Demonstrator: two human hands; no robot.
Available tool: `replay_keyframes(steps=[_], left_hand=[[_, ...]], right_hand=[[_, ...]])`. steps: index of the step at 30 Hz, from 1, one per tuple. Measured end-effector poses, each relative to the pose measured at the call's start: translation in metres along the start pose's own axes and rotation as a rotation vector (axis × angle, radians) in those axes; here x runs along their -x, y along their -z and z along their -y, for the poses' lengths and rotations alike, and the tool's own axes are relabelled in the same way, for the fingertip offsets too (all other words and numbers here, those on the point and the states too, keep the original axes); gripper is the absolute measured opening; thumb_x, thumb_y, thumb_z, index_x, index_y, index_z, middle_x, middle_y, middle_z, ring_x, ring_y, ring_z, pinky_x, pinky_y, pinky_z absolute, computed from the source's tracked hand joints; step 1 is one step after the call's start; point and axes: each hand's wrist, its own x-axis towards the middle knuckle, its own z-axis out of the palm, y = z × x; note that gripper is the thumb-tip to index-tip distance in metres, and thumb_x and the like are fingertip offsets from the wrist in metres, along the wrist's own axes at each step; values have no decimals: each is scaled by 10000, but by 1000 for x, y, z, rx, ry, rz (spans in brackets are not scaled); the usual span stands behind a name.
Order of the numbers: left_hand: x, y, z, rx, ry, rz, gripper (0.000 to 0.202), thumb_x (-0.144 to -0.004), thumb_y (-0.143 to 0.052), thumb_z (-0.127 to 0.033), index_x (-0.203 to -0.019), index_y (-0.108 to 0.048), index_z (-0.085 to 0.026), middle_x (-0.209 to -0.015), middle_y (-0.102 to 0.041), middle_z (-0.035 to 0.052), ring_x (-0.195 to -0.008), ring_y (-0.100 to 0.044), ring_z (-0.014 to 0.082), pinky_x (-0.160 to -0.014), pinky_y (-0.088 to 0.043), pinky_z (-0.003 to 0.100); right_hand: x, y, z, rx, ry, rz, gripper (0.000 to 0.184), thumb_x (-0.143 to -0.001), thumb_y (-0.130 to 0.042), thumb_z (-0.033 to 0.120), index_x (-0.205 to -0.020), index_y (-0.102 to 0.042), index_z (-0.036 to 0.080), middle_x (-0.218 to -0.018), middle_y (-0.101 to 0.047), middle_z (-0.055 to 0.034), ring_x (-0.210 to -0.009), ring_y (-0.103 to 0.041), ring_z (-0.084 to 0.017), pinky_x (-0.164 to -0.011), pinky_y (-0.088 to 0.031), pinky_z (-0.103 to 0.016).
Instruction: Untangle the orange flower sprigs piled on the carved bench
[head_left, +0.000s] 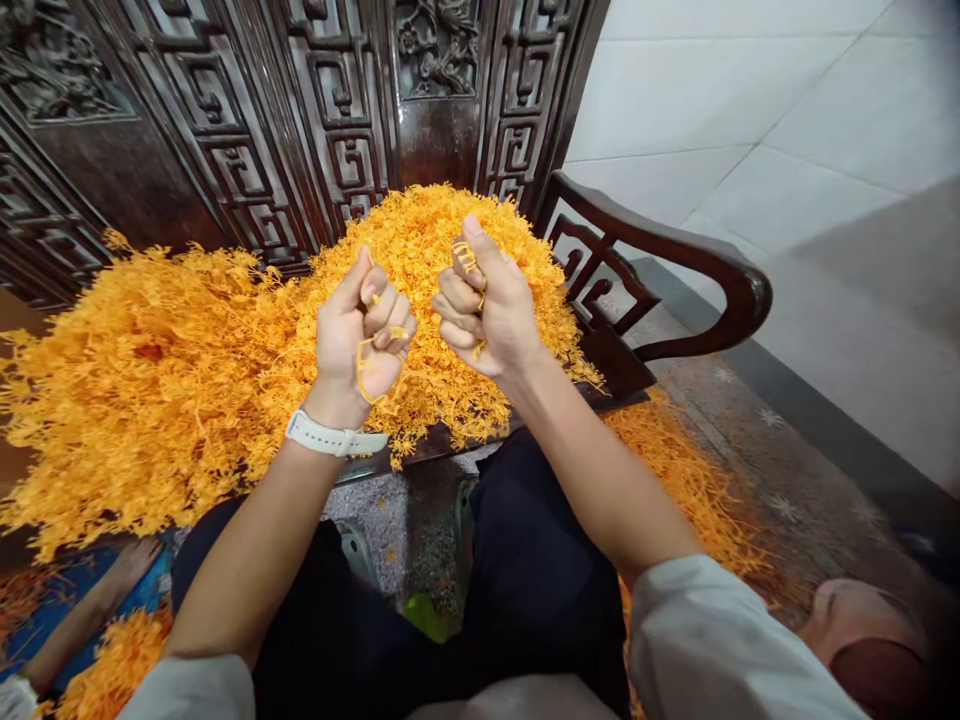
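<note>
My left hand point(364, 335) is a closed fist around a thin orange plastic sprig point(367, 368), whose loop hangs out below the fingers. My right hand point(486, 305) is also closed, gripping another orange sprig piece point(465, 258) under the thumb. Both fists are held side by side, almost touching, just above a big heap of orange artificial sprigs point(187, 370) piled on a dark carved wooden bench point(675, 250). A white watch point(330, 437) sits on my left wrist.
The bench's carved backrest point(300, 120) rises behind the heap and its curved armrest sticks out at right. More orange sprigs point(690, 490) lie on the floor at right and lower left. Another person's foot point(127, 565) shows at lower left, a person's head point(862, 630) at lower right.
</note>
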Motion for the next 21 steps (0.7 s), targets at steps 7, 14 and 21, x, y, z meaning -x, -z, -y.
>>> replay_keyframes(steps=[7,14,21], left_hand=[[-15,23,12,-414,-179,14,458,-918,-757,-436,-615,-501,-207,-441,-250,-95,-373,-185,55,-402,-165,248],[-21,35,21,-727,-324,82,414,-887,-765,-371,-566,-591,-175,-455,-319,-69,-425,-248,59,-447,-163,246],[-16,23,10,-417,-54,413,486,-849,-746,-393,-527,-440,-194,-439,-305,-69,-377,-255,48,-405,-225,225]], right_hand=[[-43,59,-36,794,414,-230,555,-1009,-465,754,-1015,-587,213,-914,-572,-31,-926,-601,-188,-874,-542,-380],[-39,59,-38,707,406,25,630,-1029,-389,766,-934,-642,197,-795,-582,-20,-781,-585,-150,-763,-529,-312],[-32,31,-42,118,311,229,502,-952,-641,716,-831,-553,236,-575,-319,82,-480,-292,-88,-454,-335,-212]])
